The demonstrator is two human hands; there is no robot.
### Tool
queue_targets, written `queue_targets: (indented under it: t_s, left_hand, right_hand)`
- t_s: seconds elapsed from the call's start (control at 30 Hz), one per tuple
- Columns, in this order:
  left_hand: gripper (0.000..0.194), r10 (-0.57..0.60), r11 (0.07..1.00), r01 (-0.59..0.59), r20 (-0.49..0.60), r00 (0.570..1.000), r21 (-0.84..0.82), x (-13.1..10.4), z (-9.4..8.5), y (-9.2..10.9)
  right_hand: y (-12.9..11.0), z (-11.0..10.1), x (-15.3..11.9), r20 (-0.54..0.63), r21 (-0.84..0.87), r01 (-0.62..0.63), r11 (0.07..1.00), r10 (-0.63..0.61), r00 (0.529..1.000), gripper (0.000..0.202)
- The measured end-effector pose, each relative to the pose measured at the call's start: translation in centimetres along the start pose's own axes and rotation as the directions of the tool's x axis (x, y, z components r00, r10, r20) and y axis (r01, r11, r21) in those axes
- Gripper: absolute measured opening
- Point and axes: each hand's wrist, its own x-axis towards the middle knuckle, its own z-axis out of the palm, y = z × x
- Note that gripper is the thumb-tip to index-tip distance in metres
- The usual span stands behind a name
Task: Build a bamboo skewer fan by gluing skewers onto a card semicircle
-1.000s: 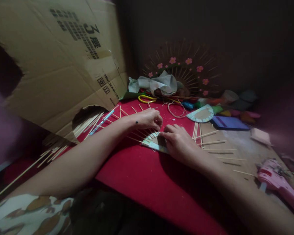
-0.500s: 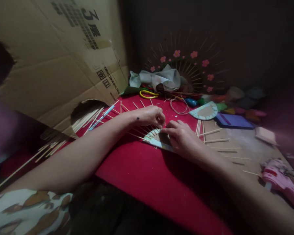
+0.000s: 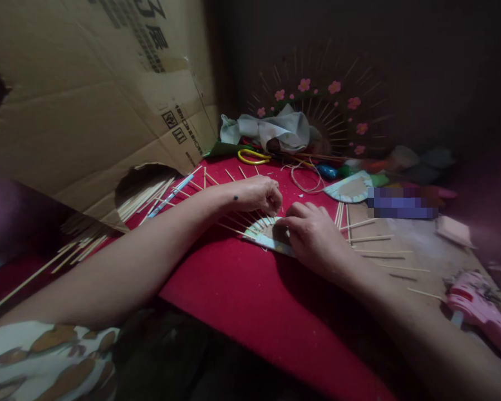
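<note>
On the red table surface (image 3: 234, 289) lies a half-round cardboard piece (image 3: 267, 236) with a pale green-and-white rim. Thin wooden sticks (image 3: 234, 229) fan out from its curved edge. My left hand (image 3: 264, 194) is closed above that edge, its fingertips pinched on a thin stick, though the tip of the grip is partly hidden. From the right, my right hand (image 3: 313, 231) rests over the piece with curled fingers. Its index finger reaches the curved rim beside the left fingertips; its thumb is hidden. Further sticks (image 3: 365, 239) spread out beyond my right wrist.
A cardboard box (image 3: 87, 111) stands at left, loose sticks (image 3: 144, 200) in its cut-out. Behind are yellow scissor handles (image 3: 254, 157), crumpled white sheeting (image 3: 286, 131), string (image 3: 304, 181), and a fan with pink flowers (image 3: 334, 87). A second half-round piece (image 3: 350, 188) and pink glue gun (image 3: 478, 309) lie right.
The view has shifted slightly. My left hand keeps its pinch, and my right hand has barely moved at the rim. A flat blue object at right now appears pixelated.
</note>
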Motion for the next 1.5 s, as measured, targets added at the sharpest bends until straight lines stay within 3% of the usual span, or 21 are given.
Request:
queue_targets:
  t_s: [0.43, 0.7, 0.83, 0.97, 1.1, 1.2, 1.3, 1.43, 1.5]
  left_hand:
    - [0.005, -0.031, 0.999, 0.031, 0.012, 0.999, 0.017, 0.2, -0.2, 0.4]
    - [0.009, -0.045, 0.998, 0.045, -0.003, 0.999, 0.033, 0.2, 0.1, 0.5]
    - [0.006, -0.037, 0.999, 0.037, 0.0, 0.999, 0.026, 0.0, -0.1, 0.7]
    - [0.01, -0.051, 0.999, 0.051, 0.009, 0.999, 0.019, -0.2, -0.3, 1.1]
    - [0.012, -0.07, 0.997, 0.071, 0.025, 0.997, -0.009, -0.3, -0.5, 1.1]
    - [0.013, -0.086, 0.996, 0.084, -0.102, 0.991, -0.019, -0.4, -0.9, 1.1]
    - [0.012, -0.125, 0.992, 0.12, -0.278, 0.952, -0.034, -0.5, -1.2, 1.3]
    - [0.013, -0.123, 0.992, 0.121, -0.369, 0.921, -0.029, -0.5, -0.9, 1.4]
    - [0.014, -0.122, 0.992, 0.128, -0.465, 0.877, -0.018, -0.6, -0.8, 1.3]
  right_hand:
    - [-0.1, -0.2, 0.0, -0.016, -0.171, 0.155, 0.973, -0.16, 0.987, 0.023]
    - [0.6, 0.3, 0.2, -0.034, -0.129, 0.106, 0.986, -0.111, 0.993, 0.026]
    - [0.6, -0.1, -0.4, -0.187, -0.089, 0.099, 0.991, -0.114, 0.976, 0.025]
    - [0.2, -1.1, -1.5, -0.4, 0.007, 0.078, 0.997, -0.069, 0.914, 0.023]
    - [0.2, -1.7, -3.1, -0.431, 0.245, 0.002, 0.97, 0.107, 0.896, 0.009]
    - [0.5, -2.0, -4.7, -0.41, 0.341, -0.074, 0.937, 0.219, 0.886, 0.009]
    - [0.8, -2.3, -6.4, -0.441, 0.325, -0.096, 0.941, 0.241, 0.865, 0.012]
    - [1.8, -2.3, -8.1, -0.492, 0.315, -0.146, 0.938, 0.293, 0.82, 0.014]
    - [2.5, -2.2, -8.7, -0.499, 0.307, -0.201, 0.93, 0.337, 0.798, 0.02]
